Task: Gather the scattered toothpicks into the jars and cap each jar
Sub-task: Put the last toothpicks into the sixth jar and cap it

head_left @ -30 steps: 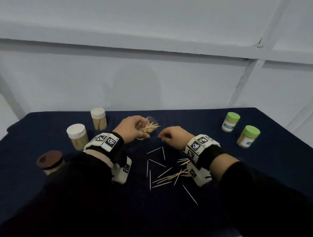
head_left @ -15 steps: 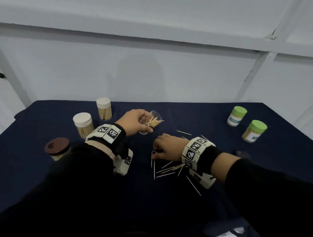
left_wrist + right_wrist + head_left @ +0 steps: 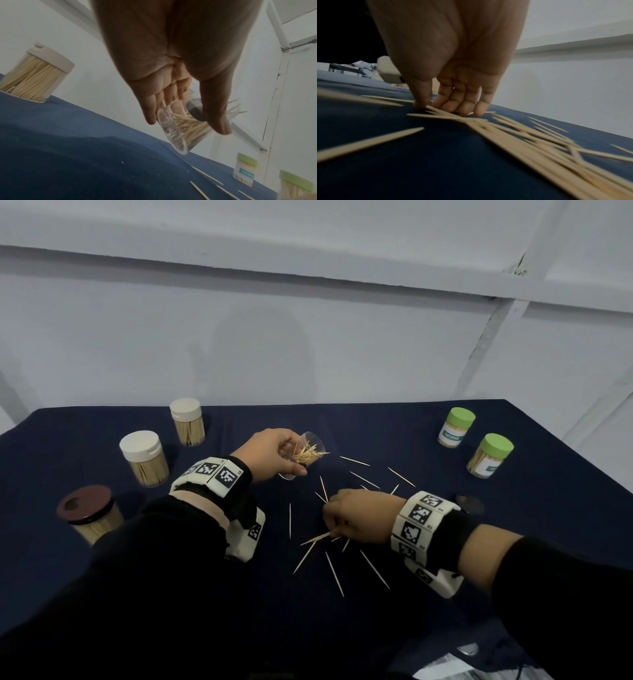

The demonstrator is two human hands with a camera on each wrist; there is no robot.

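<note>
Several toothpicks (image 3: 334, 568) lie loose on the worktop (image 3: 513, 525), nearest the viewer and fanning out toward the open jar (image 3: 303, 455). Just short of that jar, the right hand (image 3: 359, 515) has its grip pinched down on a small bundle of them. Beyond it the left hand (image 3: 270, 453) grips the jar, tilted, partly filled, mouth toward the right hand. Gathering is in hand; the next move likely calls for lifting the bundle cleanly into the jar's mouth. Capped jars stand farther off on both sides.
</note>
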